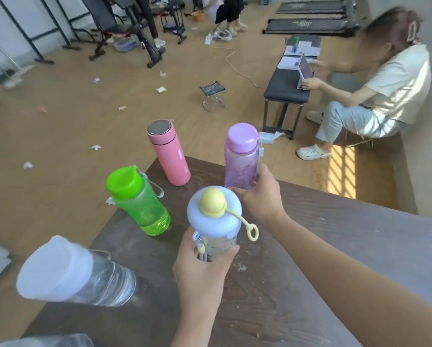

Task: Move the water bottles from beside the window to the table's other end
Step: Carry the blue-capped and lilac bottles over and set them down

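My left hand (202,269) grips a clear bottle with a pale blue lid and yellow knob (213,216) above the dark table (310,259). My right hand (260,196) is wrapped around the base of a purple bottle (241,156) near the table's far end. A green bottle (140,204) and a pink flask (168,154) stand upright at the far left corner. A clear bottle with a white cap (77,271) stands at the left edge, close to the camera.
The table's left and far edges drop to a wooden floor strewn with paper scraps. A person sits on the right at a dark bench (288,86). A small folding stool (212,95) and gym equipment (125,28) stand further back.
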